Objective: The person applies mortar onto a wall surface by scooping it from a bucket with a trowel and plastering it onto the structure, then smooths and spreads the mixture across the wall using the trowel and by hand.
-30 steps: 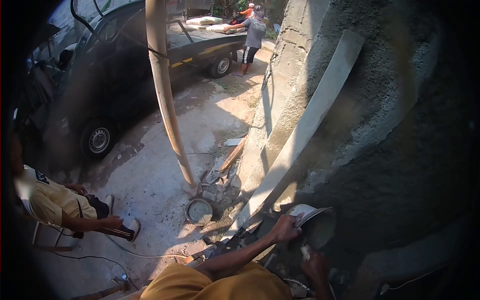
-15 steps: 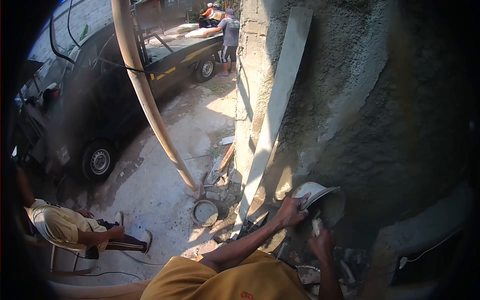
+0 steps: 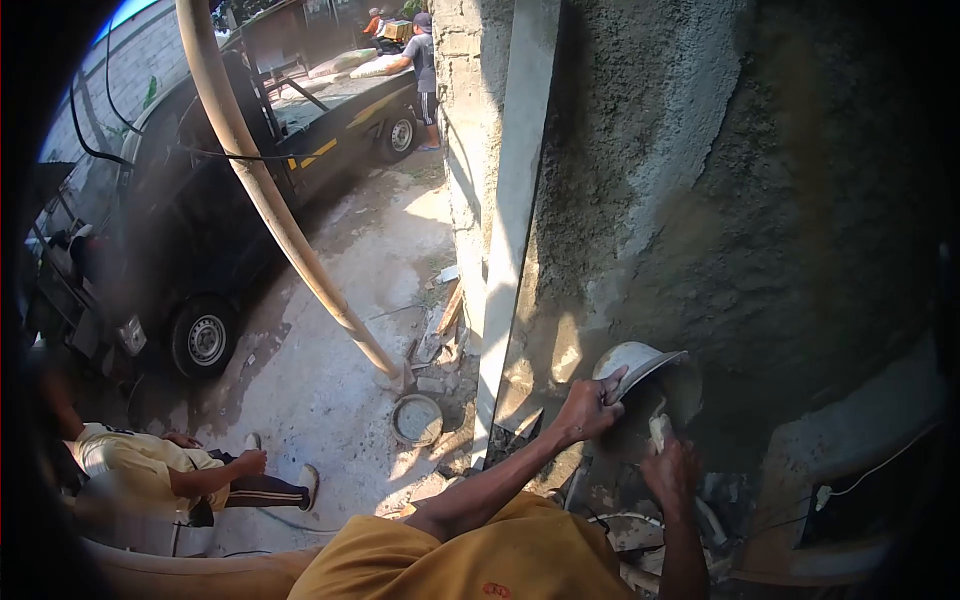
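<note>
My left hand grips the rim of a metal bowl, which is tilted against the lower part of the rough wall. Just right of it, my right hand is closed around the pale handle of a trowel. The trowel's blade is hard to make out in the bowl's shadow. A long pale board stands nearly upright along the wall edge, left of the bowl. Wet-looking grey plaster covers part of the wall.
A bucket of grey mix sits on the ground beside the foot of a wooden pole. A person in a pale shirt is at lower left. Behind are a dark truck and another person. Rubble lies below the wall.
The view has turned, so the board looks more upright and the truck sits lower. Both hands keep their holds on the bowl and trowel and appear slightly farther right.
</note>
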Demonstrator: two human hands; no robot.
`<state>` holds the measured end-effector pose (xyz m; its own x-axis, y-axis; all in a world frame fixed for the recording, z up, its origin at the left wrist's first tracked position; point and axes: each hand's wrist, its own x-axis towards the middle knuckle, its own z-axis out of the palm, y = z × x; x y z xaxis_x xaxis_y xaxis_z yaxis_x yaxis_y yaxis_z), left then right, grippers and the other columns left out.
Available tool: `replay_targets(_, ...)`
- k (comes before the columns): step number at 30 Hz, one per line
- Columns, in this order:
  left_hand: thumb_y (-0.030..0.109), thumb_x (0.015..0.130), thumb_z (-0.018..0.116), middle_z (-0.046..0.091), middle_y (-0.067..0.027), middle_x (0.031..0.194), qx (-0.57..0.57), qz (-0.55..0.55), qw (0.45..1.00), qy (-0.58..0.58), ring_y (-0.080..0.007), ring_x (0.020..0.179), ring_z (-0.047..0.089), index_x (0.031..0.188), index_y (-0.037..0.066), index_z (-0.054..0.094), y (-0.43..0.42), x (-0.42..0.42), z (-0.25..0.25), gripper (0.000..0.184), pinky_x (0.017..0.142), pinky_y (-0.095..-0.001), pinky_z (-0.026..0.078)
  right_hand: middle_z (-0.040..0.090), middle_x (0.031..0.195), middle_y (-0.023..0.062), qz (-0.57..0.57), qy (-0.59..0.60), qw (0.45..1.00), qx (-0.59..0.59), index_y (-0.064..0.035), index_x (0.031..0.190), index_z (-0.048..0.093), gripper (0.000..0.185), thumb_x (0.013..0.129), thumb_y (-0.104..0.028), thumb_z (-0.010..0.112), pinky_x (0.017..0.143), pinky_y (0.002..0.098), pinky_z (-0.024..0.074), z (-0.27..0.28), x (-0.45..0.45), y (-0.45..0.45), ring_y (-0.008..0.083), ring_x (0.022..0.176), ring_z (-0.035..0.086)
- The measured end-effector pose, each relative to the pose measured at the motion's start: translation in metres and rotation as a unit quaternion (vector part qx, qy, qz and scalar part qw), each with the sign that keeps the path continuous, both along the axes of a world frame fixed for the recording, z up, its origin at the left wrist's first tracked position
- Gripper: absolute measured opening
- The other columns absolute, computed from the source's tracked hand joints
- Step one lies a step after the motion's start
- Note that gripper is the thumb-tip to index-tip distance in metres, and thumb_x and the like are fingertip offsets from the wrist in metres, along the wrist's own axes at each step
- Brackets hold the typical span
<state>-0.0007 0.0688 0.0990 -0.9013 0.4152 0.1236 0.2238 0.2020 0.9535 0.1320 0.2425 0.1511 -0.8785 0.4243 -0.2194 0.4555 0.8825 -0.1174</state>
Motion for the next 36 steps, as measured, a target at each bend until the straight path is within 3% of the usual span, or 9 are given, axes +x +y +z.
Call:
replay_targets(10, 0.009, 0.087, 0.076, 0.066, -0.0226, 0.081, -0.023, -0.009, 0.999, 0.027, -0.0185, 0.074, 0.067, 0.156, 0.010, 0.057, 0.017, 0.004, 0.003, 0.072, 0.078, -0.0369, 0.058, 0.076, 0.106, 0.0286, -0.011, 0.084, 0.996, 0.014, -0.0059, 0.133, 0.069, 0.044, 0.092, -0.023, 0.066, 0.094, 0.0560, 0.0541, 0.006, -0.012, 0.042, 0.0495, 0.106, 0.072)
replay_targets(13, 0.007, 0.087, 0.076, 0.069, -0.0242, 0.087, 0.005, -0.023, 0.998, 0.059, -0.0197, 0.078, 0.070, 0.157, 0.010, 0.056, 0.025, 0.004, 0.015, 0.073, 0.082, -0.0363, 0.058, 0.073, 0.083, 0.0210, 0.073, 0.193, 0.978, -0.032, -0.0041, 0.106, 0.075, 0.022, 0.095, -0.022, 0.070, 0.067, 0.0516, 0.0566, -0.011, -0.023, 0.094, 0.0379, 0.076, 0.074)
replay_targets(17, 0.004, 0.086, 0.073, 0.067, -0.0267, 0.089, 0.040, -0.050, 0.993, 0.102, -0.0239, 0.079, 0.073, 0.157, 0.008, 0.054, 0.039, 0.004, 0.030, 0.074, 0.083, -0.0363, 0.057, 0.061, 0.068, 0.0044, -0.058, -0.003, 0.929, -0.365, -0.0022, 0.096, 0.070, 0.022, 0.097, -0.024, 0.072, 0.046, 0.0326, 0.0449, 0.030, -0.023, 0.120, 0.0113, 0.056, 0.059)
replay_targets(22, 0.000, 0.085, 0.071, 0.067, -0.0281, 0.094, 0.026, -0.095, 0.994, 0.051, -0.0122, 0.077, 0.061, 0.158, 0.010, 0.053, 0.045, 0.017, 0.048, 0.076, 0.083, -0.0349, 0.056, 0.056, 0.069, 0.0012, -0.140, 0.003, 0.795, -0.590, -0.0011, 0.098, 0.068, 0.022, 0.097, -0.023, 0.071, 0.038, 0.0258, 0.0364, 0.003, 0.005, 0.151, 0.0090, 0.051, 0.054)
replay_targets(24, -0.001, 0.084, 0.071, 0.070, -0.0285, 0.103, 0.022, -0.109, 0.992, 0.063, -0.0117, 0.078, 0.061, 0.151, 0.006, 0.060, 0.046, 0.015, 0.041, 0.068, 0.082, -0.0347, 0.056, 0.055, 0.071, 0.0007, -0.162, -0.001, 0.737, -0.657, -0.0003, 0.103, 0.067, 0.023, 0.096, -0.022, 0.071, 0.037, 0.0255, 0.0366, -0.026, 0.023, 0.157, 0.0094, 0.051, 0.054)
replay_targets(27, -0.007, 0.083, 0.071, 0.060, -0.0204, 0.154, 0.021, -0.130, 0.991, -0.012, -0.0038, 0.097, 0.061, 0.077, -0.005, 0.047, 0.058, 0.023, 0.036, 0.025, 0.085, -0.0286, 0.054, 0.058, 0.076, 0.0008, -0.185, 0.015, 0.644, -0.742, -0.0007, 0.112, 0.066, 0.026, 0.098, -0.023, 0.070, 0.036, 0.0228, 0.0367, -0.063, 0.047, 0.151, 0.0071, 0.051, 0.055)
replay_targets(29, -0.008, 0.084, 0.070, 0.052, -0.0268, 0.159, 0.054, -0.140, 0.988, -0.048, -0.0149, 0.131, 0.061, 0.074, -0.003, 0.050, 0.066, 0.028, 0.031, 0.023, 0.097, -0.0301, 0.053, 0.059, 0.077, 0.0000, -0.238, 0.020, 0.574, -0.783, -0.0043, 0.117, 0.067, 0.032, 0.100, -0.030, 0.073, 0.036, 0.0215, 0.0350, -0.065, 0.059, 0.135, 0.0057, 0.049, 0.053)
replay_targets(33, -0.007, 0.089, 0.069, 0.067, 0.0037, 0.081, 0.103, -0.117, 0.982, -0.104, -0.0029, 0.077, 0.056, 0.079, 0.003, 0.061, 0.084, 0.039, 0.003, 0.016, 0.074, -0.0234, 0.049, 0.055, 0.064, 0.0014, -0.239, 0.086, 0.460, -0.851, -0.0024, 0.129, 0.065, 0.046, 0.104, -0.041, 0.065, 0.039, 0.0242, 0.0328, -0.096, 0.077, 0.107, 0.0081, 0.043, 0.043)
replay_targets(36, -0.005, 0.091, 0.065, 0.074, 0.0003, 0.093, 0.049, -0.114, 0.989, -0.082, -0.0056, 0.089, 0.061, 0.107, -0.005, 0.073, 0.093, 0.040, -0.019, 0.017, 0.083, -0.0250, 0.051, 0.051, 0.062, 0.0011, -0.221, 0.124, 0.410, -0.876, -0.0028, 0.132, 0.063, 0.046, 0.105, -0.039, 0.064, 0.042, 0.0246, 0.0323, -0.104, 0.080, 0.105, 0.0088, 0.042, 0.038)
